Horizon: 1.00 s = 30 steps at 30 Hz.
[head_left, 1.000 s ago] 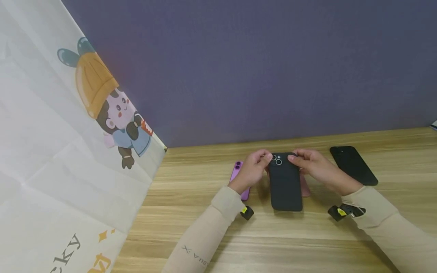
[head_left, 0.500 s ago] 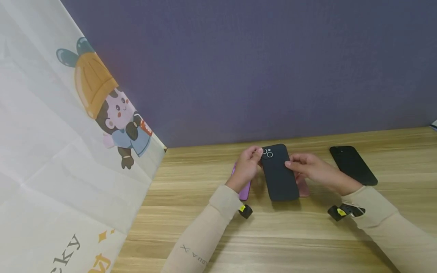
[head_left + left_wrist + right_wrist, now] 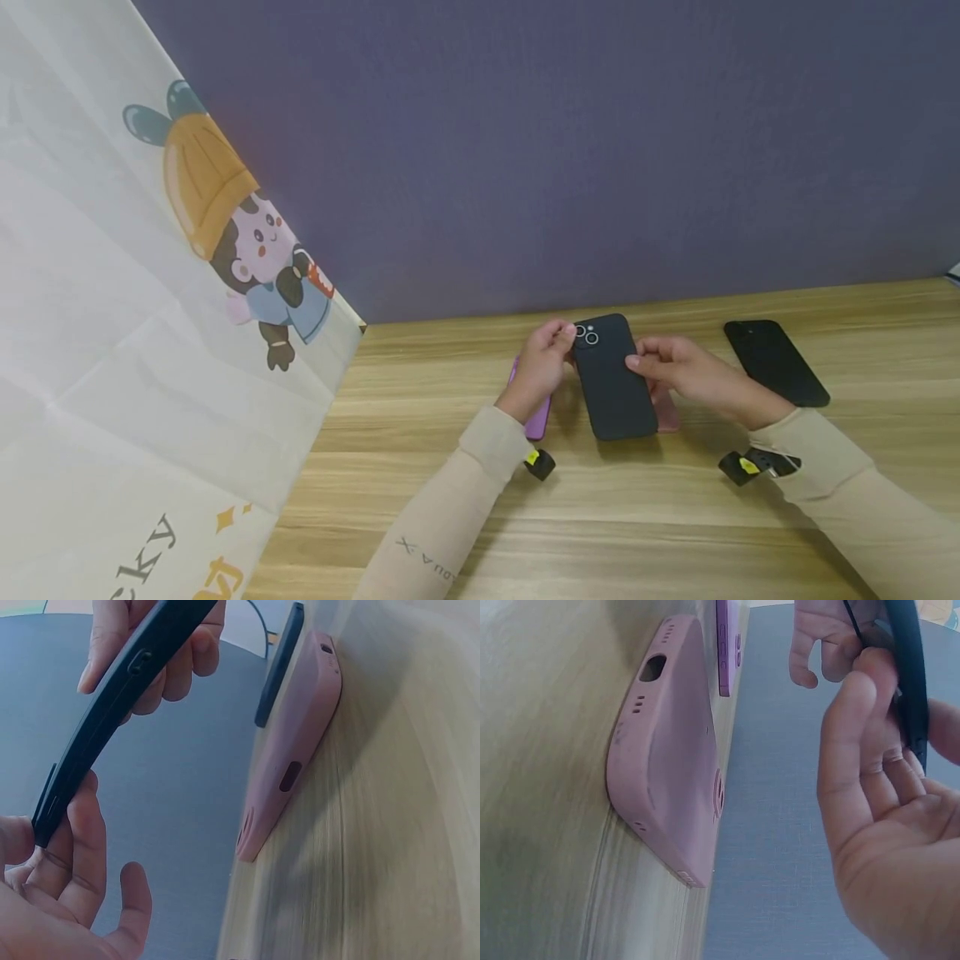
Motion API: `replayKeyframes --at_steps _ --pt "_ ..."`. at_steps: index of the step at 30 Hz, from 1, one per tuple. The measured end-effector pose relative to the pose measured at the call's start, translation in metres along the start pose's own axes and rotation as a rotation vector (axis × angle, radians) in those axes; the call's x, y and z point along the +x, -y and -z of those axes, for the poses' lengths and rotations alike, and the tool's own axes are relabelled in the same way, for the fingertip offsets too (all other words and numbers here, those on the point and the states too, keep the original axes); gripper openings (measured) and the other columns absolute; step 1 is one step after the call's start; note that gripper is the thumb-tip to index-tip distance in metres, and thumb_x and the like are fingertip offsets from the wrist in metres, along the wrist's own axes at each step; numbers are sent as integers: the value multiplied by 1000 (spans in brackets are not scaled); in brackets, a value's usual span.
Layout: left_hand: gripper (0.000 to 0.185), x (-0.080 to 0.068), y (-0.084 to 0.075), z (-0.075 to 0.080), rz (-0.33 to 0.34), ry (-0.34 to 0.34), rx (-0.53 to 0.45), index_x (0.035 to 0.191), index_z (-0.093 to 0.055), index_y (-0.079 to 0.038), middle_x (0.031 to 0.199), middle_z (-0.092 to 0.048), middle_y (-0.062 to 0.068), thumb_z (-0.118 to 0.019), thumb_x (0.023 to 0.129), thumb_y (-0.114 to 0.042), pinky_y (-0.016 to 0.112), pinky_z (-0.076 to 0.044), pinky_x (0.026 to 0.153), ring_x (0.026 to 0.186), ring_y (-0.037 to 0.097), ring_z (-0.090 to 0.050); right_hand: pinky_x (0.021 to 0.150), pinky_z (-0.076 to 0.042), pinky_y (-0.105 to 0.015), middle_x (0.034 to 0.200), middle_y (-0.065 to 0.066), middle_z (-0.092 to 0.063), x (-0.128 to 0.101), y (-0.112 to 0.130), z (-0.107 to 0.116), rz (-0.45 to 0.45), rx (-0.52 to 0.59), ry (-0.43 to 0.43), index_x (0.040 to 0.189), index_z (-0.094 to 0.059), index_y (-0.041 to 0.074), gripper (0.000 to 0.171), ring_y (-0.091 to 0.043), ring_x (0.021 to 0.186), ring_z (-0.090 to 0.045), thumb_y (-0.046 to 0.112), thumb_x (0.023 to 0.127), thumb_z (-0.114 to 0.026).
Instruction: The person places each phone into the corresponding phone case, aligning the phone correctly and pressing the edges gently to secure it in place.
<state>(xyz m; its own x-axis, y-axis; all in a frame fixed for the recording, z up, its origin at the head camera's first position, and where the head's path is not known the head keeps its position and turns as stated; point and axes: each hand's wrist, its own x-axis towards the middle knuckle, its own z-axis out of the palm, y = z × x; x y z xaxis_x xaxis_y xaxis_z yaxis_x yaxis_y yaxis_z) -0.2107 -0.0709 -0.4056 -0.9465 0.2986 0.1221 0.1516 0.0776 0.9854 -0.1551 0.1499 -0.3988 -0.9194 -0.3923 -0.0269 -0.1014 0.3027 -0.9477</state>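
Note:
A black phone case (image 3: 615, 387) with two ringed lens openings is held up over the table, its back towards the head camera and tilted a little. My left hand (image 3: 542, 362) pinches its upper left corner beside the lenses. On the opposite long side, my right hand (image 3: 693, 375) grips the edge, thumb on the back and fingers behind. Seen edge-on in the left wrist view, the black case (image 3: 112, 697) looks slightly bowed and shows a side slot. Under it on the table lies a pink phone case (image 3: 671, 750), mostly hidden in the head view.
A purple phone or case (image 3: 537, 421) lies to the left, partly behind my left hand. Another black phone or case (image 3: 776, 362) lies at the right, beyond my right wrist. A dark blue panel (image 3: 570, 167) rises along the table's back edge, with a white printed sheet (image 3: 97, 292) at left.
The black case has shifted up and left and tilted. My right hand has gone from its top right corner to the middle of its right side; my left hand keeps its corner.

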Motion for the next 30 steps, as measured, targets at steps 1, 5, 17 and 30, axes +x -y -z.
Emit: replayKeyframes --at_steps 1,5,17,30 --pt "28 0 0 0 2 -1 -4 106 -62 8 76 -62 0 -48 108 -16 54 -56 82 64 10 -59 73 -58 -34 86 -3 -72 0 0 0 3 -1 1 113 -56 -6 30 -18 77 -70 23 109 -51" --pt "28 1 0 0 12 2 -47 107 -62 8 78 -62 -2 -49 108 -16 45 -56 80 66 9 -59 74 -59 -34 88 -3 -73 0 -1 0 26 -1 7 112 -56 -7 30 -18 77 -71 23 109 -50" --pt "31 1 2 1 44 48 -113 108 -64 3 74 -62 -4 -50 109 -25 42 -58 76 62 10 -58 77 -58 -30 90 -3 -73 2 -3 -1 63 18 -54 112 -55 -8 32 -17 82 -73 23 110 -48" --pt "24 -3 5 -6 84 139 -48 102 -64 -1 81 -62 -2 -56 106 -23 30 -55 73 70 11 -60 76 -58 -29 91 4 -67 3 -3 5 54 19 -188 116 -53 -9 35 -9 84 -67 25 111 -46"
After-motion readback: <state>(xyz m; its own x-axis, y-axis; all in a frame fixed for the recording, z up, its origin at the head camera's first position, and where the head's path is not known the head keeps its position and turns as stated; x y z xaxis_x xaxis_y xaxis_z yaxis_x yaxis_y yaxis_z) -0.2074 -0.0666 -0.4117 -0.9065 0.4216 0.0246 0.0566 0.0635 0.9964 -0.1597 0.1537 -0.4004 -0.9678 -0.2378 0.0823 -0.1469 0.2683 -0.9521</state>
